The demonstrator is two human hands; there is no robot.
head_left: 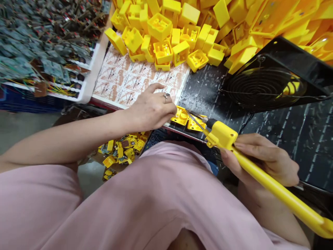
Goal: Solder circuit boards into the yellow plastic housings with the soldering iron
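Partly, left fingers point(169, 109) hide one yellow casing point(181, 117).

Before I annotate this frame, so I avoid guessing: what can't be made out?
Head view, throughout:
Whether the left hand grips anything: its own fingers hide that.
Yellow tool: far end cut off by the right edge.
Printed sheet: wording too small and blurred.
Circuit boards: pile cut off by the left edge.

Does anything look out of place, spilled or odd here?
Yes: at left, a brown board hangs over the near rim of the white tray, unlike most green boards, heaped inside. Pale specks also dot the black mat, perhaps residue.
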